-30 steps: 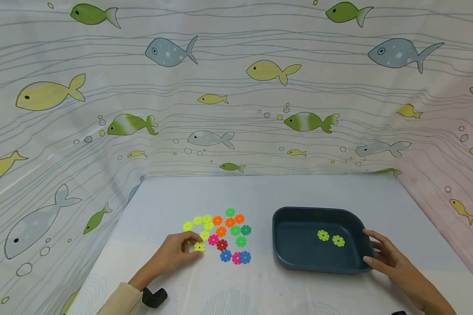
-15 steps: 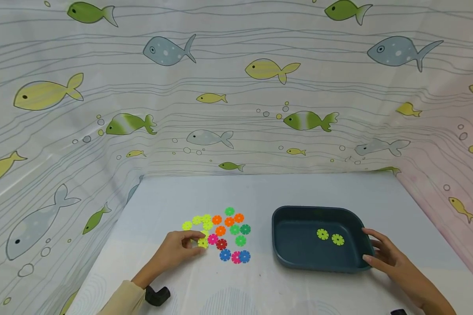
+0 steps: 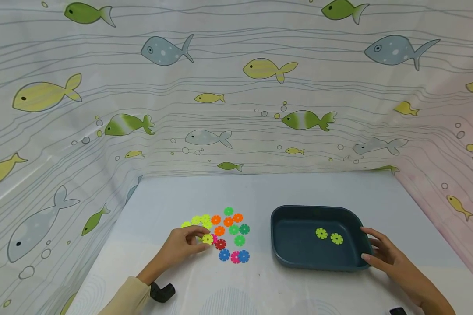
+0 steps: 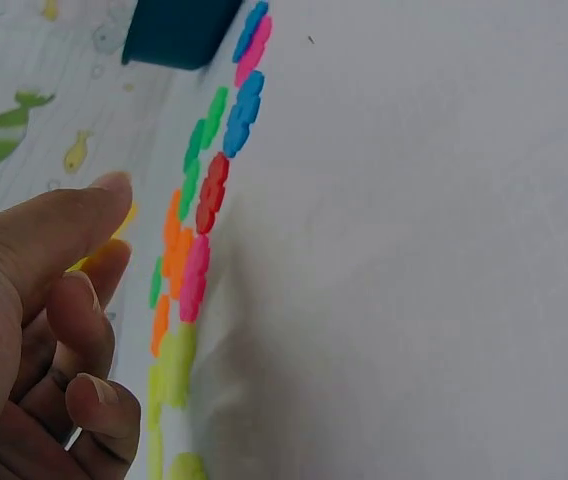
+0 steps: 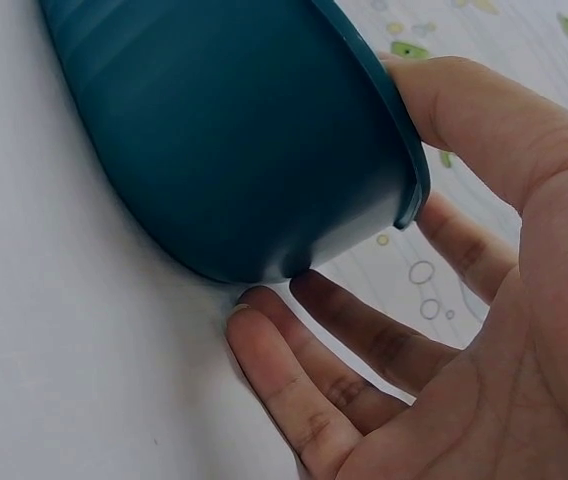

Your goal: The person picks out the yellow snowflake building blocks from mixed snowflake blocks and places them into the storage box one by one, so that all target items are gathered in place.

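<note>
The left hand point(image 3: 182, 244) pinches with thumb point(image 3: 198, 249) and forefinger point(image 3: 197, 230), its other fingers point(image 4: 104, 410) curled. Well apart from it, the right hand point(image 3: 389, 256) bends its fingers point(image 5: 284, 385), thumb set away from them. Both forearms point(image 3: 427, 288) angle inward.

The pale, whitish surface point(image 3: 260, 192), printed with faint curved lines, bears a loose cluster of flat, notched, flower-shaped discs — yellow discs point(image 3: 195, 220) around its ten o'clock, orange discs point(image 3: 219, 231) towards twelve, green discs point(image 3: 239, 240) between one and three, a dark red disc point(image 3: 220, 244) near six, blue discs point(image 3: 224, 255) and a pink disc point(image 3: 235, 257) around five. At the cluster's three o'clock — well apart — sits a dark teal, round-cornered rectangular tray point(image 3: 299, 249).
</note>
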Tool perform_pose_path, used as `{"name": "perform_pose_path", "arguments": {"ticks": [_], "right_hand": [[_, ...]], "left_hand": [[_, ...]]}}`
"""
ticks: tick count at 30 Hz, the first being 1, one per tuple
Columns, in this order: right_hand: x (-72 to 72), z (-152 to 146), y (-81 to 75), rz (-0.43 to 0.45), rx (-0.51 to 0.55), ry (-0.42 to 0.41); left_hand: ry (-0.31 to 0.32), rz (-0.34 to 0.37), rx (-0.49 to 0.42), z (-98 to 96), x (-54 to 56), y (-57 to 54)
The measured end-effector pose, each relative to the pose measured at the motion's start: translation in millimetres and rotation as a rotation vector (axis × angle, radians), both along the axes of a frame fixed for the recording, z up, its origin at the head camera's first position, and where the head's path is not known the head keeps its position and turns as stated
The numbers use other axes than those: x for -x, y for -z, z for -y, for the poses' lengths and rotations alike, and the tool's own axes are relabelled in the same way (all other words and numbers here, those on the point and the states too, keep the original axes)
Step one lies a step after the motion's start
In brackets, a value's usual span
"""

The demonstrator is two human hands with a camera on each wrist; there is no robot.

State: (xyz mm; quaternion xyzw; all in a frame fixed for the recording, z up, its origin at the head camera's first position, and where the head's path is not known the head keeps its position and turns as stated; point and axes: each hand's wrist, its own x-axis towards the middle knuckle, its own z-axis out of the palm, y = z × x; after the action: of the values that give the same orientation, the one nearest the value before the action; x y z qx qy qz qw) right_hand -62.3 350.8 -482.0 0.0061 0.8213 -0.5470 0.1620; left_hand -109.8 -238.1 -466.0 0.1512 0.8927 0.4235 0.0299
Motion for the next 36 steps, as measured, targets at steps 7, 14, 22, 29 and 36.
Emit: {"name": "perform_pose_path", "arguments": {"ticks": [7, 14, 22, 29, 36], "right_hand": [[0.2, 0.0, 0.6, -0.013, 0.002, -0.001], [-0.2, -0.2, 1.7, -0.025, 0.005, -0.001], [0.7, -0.8, 2.2, -0.033, 0.016, -0.003], [0.5, -1.2, 0.3, -0.037, 0.021, -0.011], [0.6, -1.9, 1.4, -0.029, 0.015, -0.01]], "left_hand": [[0.004, -0.016, 0.012, -9.4, 5.0, -3.3], [0.011, 0.021, -0.035, -20.1, 10.1, -5.5], [0.024, 0.047, -0.065, -33.4, 15.3, -8.5], [0.033, 0.043, -0.083, -45.3, 19.0, -11.4], [0.068, 0.055, -0.115, -57.4, 22.3, -14.0]]}}
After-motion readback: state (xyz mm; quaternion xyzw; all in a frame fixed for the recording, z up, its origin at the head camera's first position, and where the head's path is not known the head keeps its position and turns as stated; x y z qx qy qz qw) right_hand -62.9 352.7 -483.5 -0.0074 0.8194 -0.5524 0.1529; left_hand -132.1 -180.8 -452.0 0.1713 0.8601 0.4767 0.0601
